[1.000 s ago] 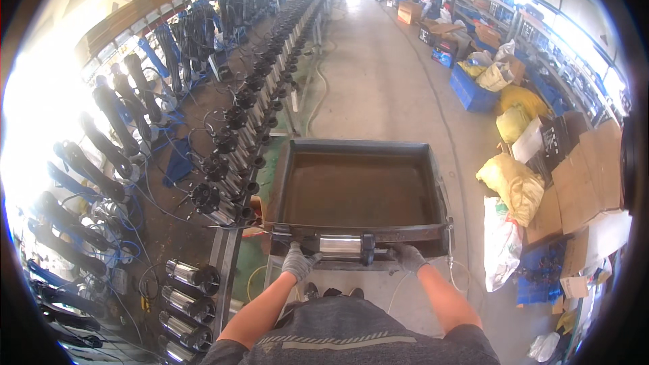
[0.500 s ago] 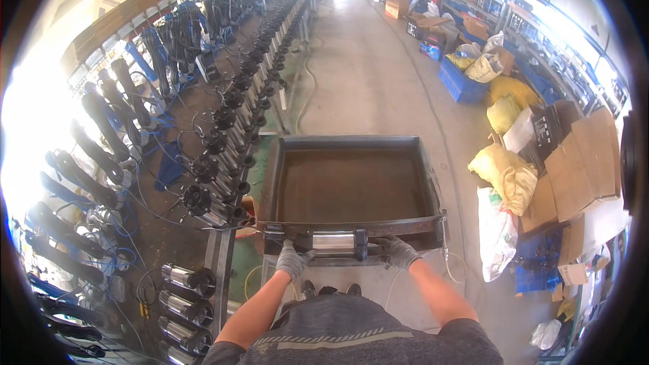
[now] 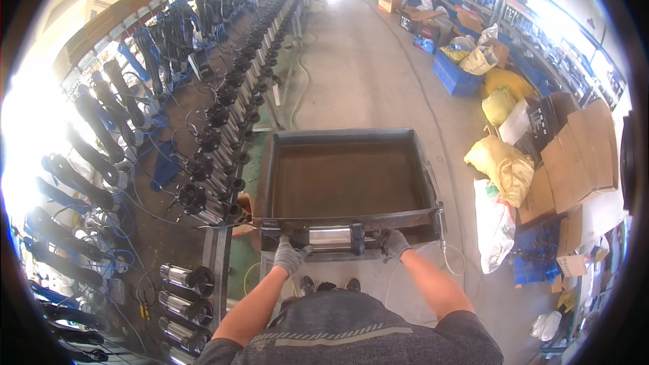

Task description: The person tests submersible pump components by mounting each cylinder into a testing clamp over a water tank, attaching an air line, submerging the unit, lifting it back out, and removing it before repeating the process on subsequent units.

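A dark metal cart with a shallow brown tray [image 3: 348, 179] stands in front of me on the concrete aisle. Both my hands wear grey gloves. My left hand [image 3: 291, 255] grips the left end of the cart's near handle bar [image 3: 331, 237], which has a shiny silver middle section. My right hand [image 3: 394, 243] grips the bar's right end. My shoes show just below the bar.
A long rack of black and silver pump motors [image 3: 209, 155] with blue cables runs along the left. On the right lie yellow sacks [image 3: 503, 165], a white sack [image 3: 493, 220], cardboard boxes [image 3: 581, 145] and a blue crate [image 3: 456, 74]. The aisle runs ahead between them.
The cart and I have rolled forward along the aisle; the sacks and boxes on the right have slid closer. Both hands keep the same hold on the bar.
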